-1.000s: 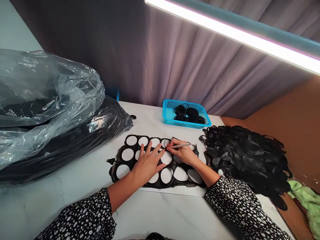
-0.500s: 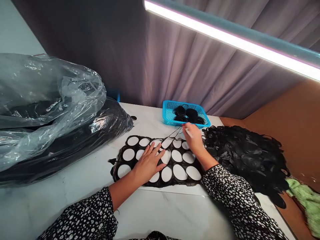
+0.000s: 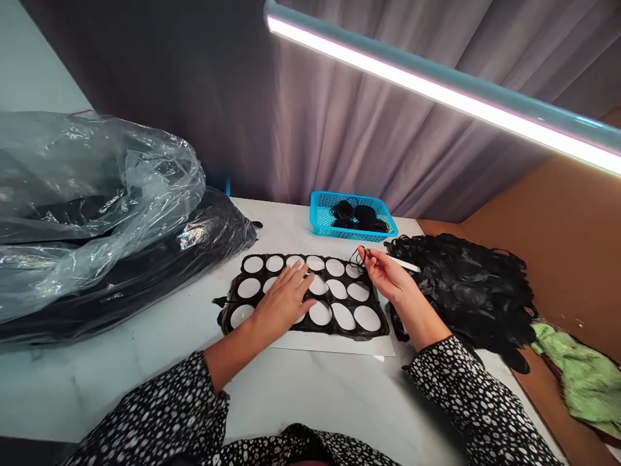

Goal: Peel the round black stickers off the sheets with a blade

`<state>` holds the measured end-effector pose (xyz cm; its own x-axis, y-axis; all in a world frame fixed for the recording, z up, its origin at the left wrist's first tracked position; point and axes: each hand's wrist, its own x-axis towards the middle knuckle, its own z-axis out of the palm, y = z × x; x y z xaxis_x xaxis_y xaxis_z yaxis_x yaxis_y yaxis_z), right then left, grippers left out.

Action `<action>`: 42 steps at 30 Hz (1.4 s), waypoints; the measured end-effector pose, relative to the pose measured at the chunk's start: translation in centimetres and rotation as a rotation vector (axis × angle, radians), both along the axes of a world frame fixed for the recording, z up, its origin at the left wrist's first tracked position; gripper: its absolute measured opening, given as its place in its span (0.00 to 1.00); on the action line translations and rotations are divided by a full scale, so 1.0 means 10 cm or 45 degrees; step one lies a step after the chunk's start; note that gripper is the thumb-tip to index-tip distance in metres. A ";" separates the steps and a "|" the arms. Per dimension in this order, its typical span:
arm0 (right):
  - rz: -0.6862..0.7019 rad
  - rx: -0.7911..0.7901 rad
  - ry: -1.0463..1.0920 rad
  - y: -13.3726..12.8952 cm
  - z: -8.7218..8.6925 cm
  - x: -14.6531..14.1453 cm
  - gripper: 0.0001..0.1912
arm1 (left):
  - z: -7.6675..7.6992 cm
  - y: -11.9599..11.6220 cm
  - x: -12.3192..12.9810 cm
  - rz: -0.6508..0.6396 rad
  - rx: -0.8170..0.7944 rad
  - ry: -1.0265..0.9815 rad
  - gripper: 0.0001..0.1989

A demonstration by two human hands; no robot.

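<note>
A black sheet (image 3: 332, 304) with rows of oval holes lies on a white sheet (image 3: 334, 346), which shows through the holes. Flat on its middle rests my left hand (image 3: 285, 294), fingers outstretched and holding nothing. My right hand (image 3: 392, 277) is closed just above the sheet's far right corner. Between its fingers is a thin white pen-like tool (image 3: 405, 264), its pale end pointing right. Thin black loops (image 3: 356, 259) dangle from the same fingertips. Close by on the right rises a large heap of flat black oval pieces (image 3: 466, 285).
A blue perforated basket (image 3: 317, 223) with bundles of black rings stands behind the sheet. Clear plastic bags (image 3: 145, 213) full of black material fill the left side. A green cloth (image 3: 577, 369) lies far right. A bright tube lamp (image 3: 436, 94) crosses overhead.
My right hand has drawn back toward me and to the right, and turned. The black strands, stretched out from the sheet before, now hang as loose loops at its fingertips. My left hand stays put.
</note>
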<state>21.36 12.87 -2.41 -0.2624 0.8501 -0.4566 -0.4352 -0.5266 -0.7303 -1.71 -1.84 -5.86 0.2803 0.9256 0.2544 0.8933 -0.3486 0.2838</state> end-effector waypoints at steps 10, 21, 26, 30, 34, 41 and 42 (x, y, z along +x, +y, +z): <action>0.538 0.391 -0.261 -0.95 -0.08 -0.10 0.14 | -0.06 -0.91 0.22 -0.106 -0.043 0.065 0.23; 0.826 1.161 -1.003 -1.28 -0.29 -0.19 0.08 | -0.12 -0.89 0.24 -0.068 -0.055 -0.029 0.22; 0.840 1.251 -1.101 -1.27 -0.32 -0.19 0.07 | -0.15 -0.90 0.25 -0.062 -0.041 -0.035 0.22; 0.907 1.583 -1.339 -1.37 -0.38 -0.21 0.06 | -0.16 -0.90 0.25 -0.055 -0.018 -0.072 0.21; 0.976 2.017 -1.566 -1.24 -0.33 -0.20 0.09 | -0.16 -0.90 0.25 -0.063 -0.024 -0.069 0.21; 0.132 1.438 -1.706 -0.19 -0.05 0.08 0.09 | -0.14 -0.95 0.24 -0.083 -0.045 -0.047 0.23; 0.108 1.292 -1.567 -0.13 -0.03 0.09 0.10 | -0.13 -0.97 0.26 -0.085 -0.045 -0.064 0.22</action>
